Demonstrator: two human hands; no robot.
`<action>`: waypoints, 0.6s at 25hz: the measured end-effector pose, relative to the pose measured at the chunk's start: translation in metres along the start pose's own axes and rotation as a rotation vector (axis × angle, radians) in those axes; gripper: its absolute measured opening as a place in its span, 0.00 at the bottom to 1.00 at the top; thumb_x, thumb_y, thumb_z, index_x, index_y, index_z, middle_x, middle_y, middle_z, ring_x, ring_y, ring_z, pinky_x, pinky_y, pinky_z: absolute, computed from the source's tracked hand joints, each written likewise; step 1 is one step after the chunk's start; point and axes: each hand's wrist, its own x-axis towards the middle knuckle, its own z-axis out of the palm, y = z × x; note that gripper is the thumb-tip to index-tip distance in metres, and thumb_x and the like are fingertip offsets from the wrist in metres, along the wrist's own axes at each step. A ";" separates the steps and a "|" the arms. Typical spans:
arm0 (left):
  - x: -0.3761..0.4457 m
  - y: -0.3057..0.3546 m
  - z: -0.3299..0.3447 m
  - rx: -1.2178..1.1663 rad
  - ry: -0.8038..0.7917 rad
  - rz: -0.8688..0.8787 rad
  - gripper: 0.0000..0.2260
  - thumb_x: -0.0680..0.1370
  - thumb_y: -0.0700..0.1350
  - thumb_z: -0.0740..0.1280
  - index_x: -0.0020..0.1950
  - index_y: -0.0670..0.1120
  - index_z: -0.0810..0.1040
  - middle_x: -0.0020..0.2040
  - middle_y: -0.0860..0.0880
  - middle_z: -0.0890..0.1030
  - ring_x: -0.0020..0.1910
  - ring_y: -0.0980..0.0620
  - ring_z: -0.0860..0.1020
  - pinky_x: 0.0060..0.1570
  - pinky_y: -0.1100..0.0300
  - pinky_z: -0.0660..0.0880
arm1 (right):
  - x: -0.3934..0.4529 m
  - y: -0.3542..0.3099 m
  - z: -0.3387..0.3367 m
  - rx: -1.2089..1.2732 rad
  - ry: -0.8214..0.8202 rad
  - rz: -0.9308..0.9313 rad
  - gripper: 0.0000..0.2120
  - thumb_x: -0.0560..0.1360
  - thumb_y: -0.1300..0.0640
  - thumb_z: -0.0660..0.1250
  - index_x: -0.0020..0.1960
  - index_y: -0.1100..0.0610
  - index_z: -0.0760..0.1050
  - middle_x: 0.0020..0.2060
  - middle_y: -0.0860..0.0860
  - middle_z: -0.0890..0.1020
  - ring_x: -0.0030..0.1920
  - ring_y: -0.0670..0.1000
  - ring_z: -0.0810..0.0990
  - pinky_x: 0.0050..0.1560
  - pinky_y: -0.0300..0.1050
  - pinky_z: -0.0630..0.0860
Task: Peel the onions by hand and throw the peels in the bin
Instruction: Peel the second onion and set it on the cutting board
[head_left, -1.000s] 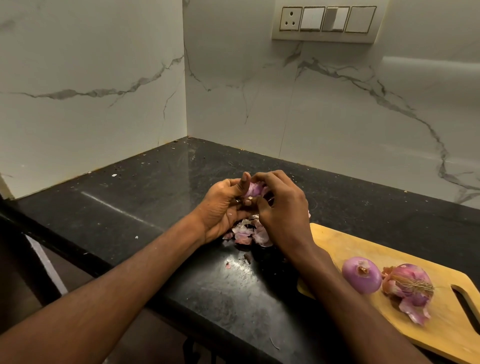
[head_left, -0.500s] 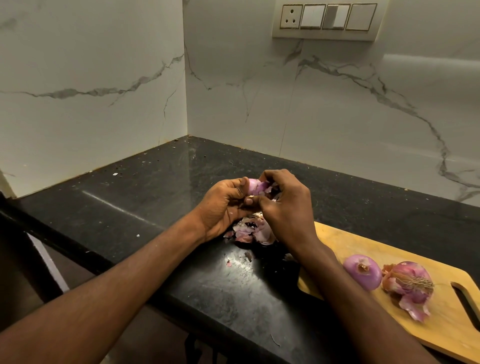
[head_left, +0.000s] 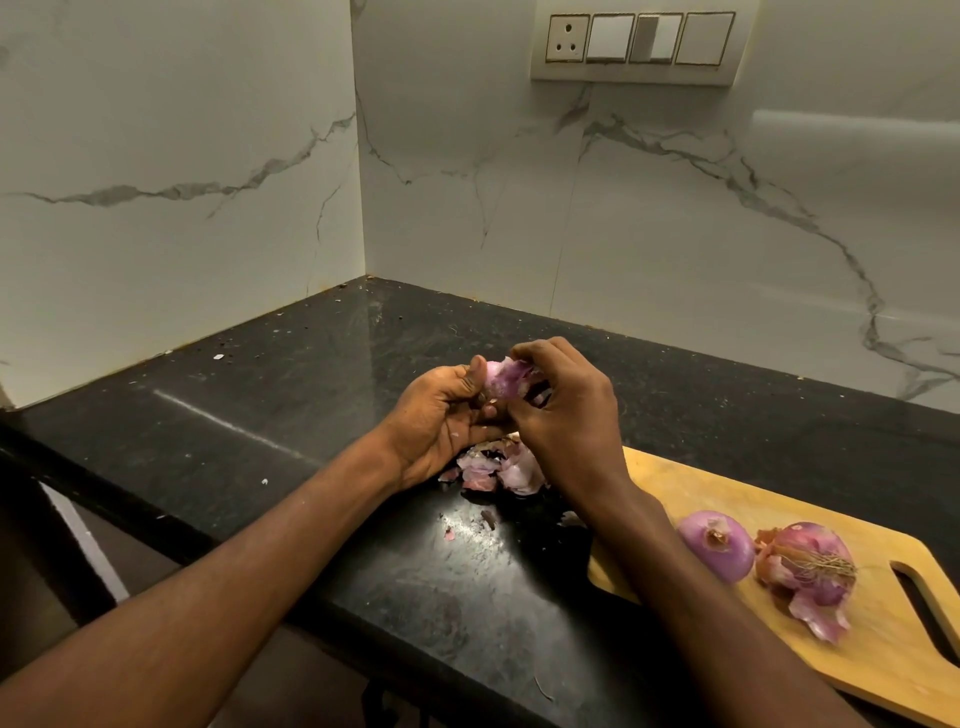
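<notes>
Hands meet above the black counter (head_left: 270, 415): the left hand (head_left: 441, 415) cups a purple onion (head_left: 501, 376), and the right hand (head_left: 563, 410) pinches its loose skin at the top. Torn peels (head_left: 498, 467) lie on the counter just below the hands. Two more onions, one peeled (head_left: 717, 543) and one half peeled (head_left: 808, 571), rest on the wooden cutting board (head_left: 883, 654) at the right.

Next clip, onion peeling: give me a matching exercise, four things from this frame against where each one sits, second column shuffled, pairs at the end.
Things:
1. onion being peeled
2. pile of peels
3. peeled onion
4. switch panel

Places:
A. on the cutting board
B. on the marble wall
C. held between the left hand and the right hand
D. on the black counter, below the hands

Pairs: 1-C, 2-D, 3-A, 4-B
</notes>
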 end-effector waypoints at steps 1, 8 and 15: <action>0.001 -0.001 -0.001 0.003 -0.014 0.006 0.25 0.84 0.49 0.64 0.70 0.29 0.72 0.66 0.25 0.74 0.59 0.35 0.75 0.55 0.45 0.83 | -0.001 -0.001 0.001 -0.014 0.027 -0.007 0.16 0.72 0.66 0.77 0.57 0.57 0.81 0.50 0.47 0.82 0.48 0.45 0.80 0.48 0.37 0.80; 0.002 0.003 -0.001 0.047 0.043 0.033 0.11 0.77 0.45 0.71 0.50 0.40 0.74 0.44 0.39 0.81 0.37 0.49 0.80 0.37 0.56 0.84 | -0.003 0.001 0.001 -0.038 -0.013 0.047 0.11 0.70 0.68 0.75 0.48 0.55 0.81 0.41 0.47 0.80 0.40 0.47 0.78 0.40 0.44 0.76; 0.002 0.002 0.001 0.050 0.089 0.061 0.11 0.82 0.45 0.69 0.56 0.38 0.73 0.41 0.40 0.83 0.37 0.48 0.84 0.37 0.56 0.83 | -0.002 -0.003 0.004 -0.101 0.027 0.011 0.14 0.74 0.60 0.76 0.58 0.55 0.81 0.51 0.46 0.81 0.47 0.46 0.80 0.45 0.42 0.78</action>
